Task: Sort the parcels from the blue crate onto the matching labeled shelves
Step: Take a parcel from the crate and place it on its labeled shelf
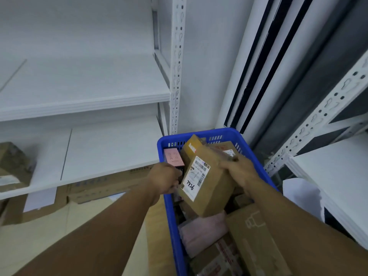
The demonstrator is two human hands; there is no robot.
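Observation:
A blue crate (169, 208) stands low at centre, filled with several parcels. Above it I hold a brown cardboard box (211, 188) with a white shipping label handwritten "7936". My right hand (239, 172) grips the box's right side. My left hand (165, 178) is curled at the box's left edge, by the crate's left rim; its fingertips are hidden. A pink-topped box (172, 159) lies in the crate's far left corner. A pale pink soft parcel (203, 234) and a large flat brown box (256, 242) lie lower in the crate.
White metal shelves (85, 100) rise on the left, their boards bare except for a brown parcel (14, 164) at the far left. Cardboard boxes (99, 186) sit under the lowest board. A second white rack (328, 176) stands at the right.

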